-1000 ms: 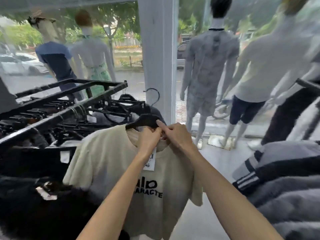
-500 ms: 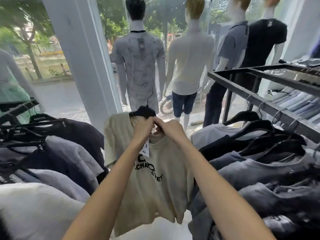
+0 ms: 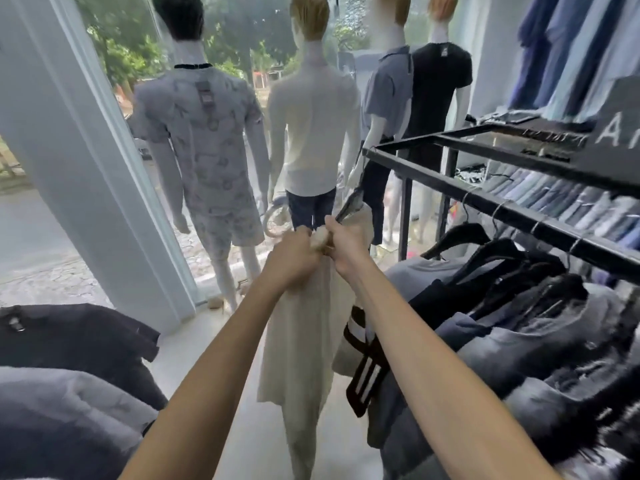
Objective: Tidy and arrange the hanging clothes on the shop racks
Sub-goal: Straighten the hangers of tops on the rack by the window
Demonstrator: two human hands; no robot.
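- The left hand (image 3: 294, 259) is shown closed in a fist round the bunched neck of the cream T-shirt (image 3: 304, 341).
- The right hand (image 3: 348, 242) is closed on the same neck, just beside the left hand, so that the knuckles of the two nearly touch.
- The cream T-shirt is held up by both hands in the aisle between two racks, just left of the near corner of the black rack (image 3: 485, 197). It is seen edge-on and hangs in narrow folds towards the floor.
- A dark hanger (image 3: 350, 205) is seen edge-on, projecting upward from above the right hand, with one shoulder of the T-shirt draped over it. Its hook cannot be made out.
- Black hangers (image 3: 491, 245) are hung by wire hooks from the front rail of the black rack and carry grey and dark garments (image 3: 519, 341), packed closely together.
- A black-and-white striped trim (image 3: 363, 365) is seen on the garment nearest the T-shirt, partly covered by the right forearm.
- A second group of black and grey tops (image 3: 69, 358) is seen at the lower left.
- Four dressed mannequins (image 3: 204, 133) are stood at the window, backs to the camera, beside a white pillar (image 3: 79, 168).
- Blue shirts (image 3: 571, 46) are hung at the upper right.
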